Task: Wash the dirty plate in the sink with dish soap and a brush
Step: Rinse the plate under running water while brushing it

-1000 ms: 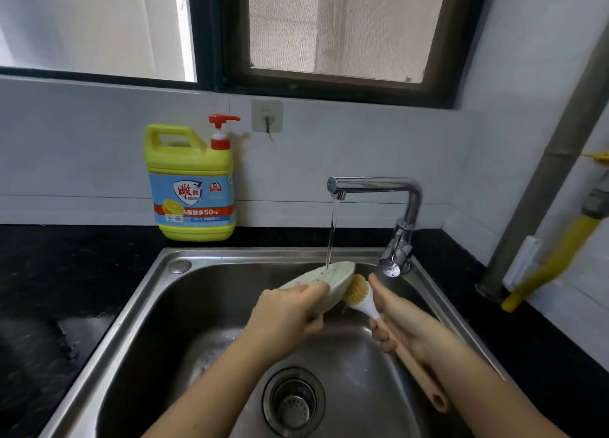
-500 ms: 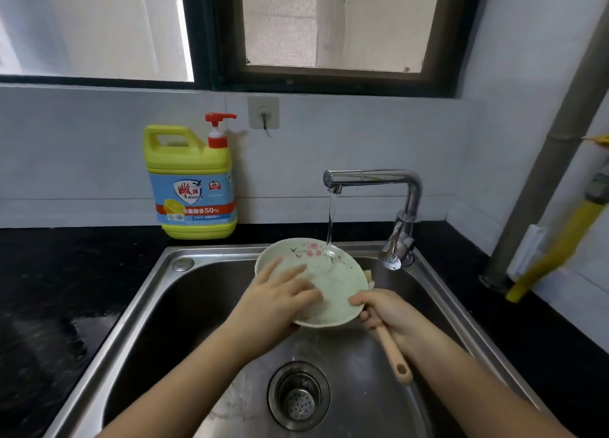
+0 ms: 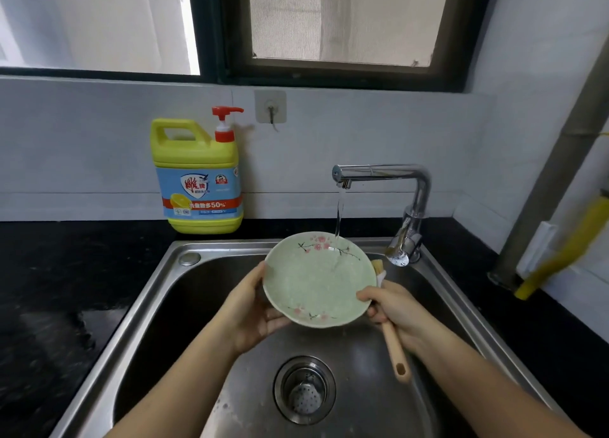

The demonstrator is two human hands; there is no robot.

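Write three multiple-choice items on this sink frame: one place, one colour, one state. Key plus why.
1. Where is the brush? A) in a cup B) in the right hand, at the plate's right edge C) on a rack
2. The pump on the soap jug is: A) red B) blue C) green
3. The tap is: A) off B) running onto the plate C) running past the plate
Key: 1 B, that hand grips its handle; 2 A, red above the yellow body; 3 B, the stream lands on the far rim.
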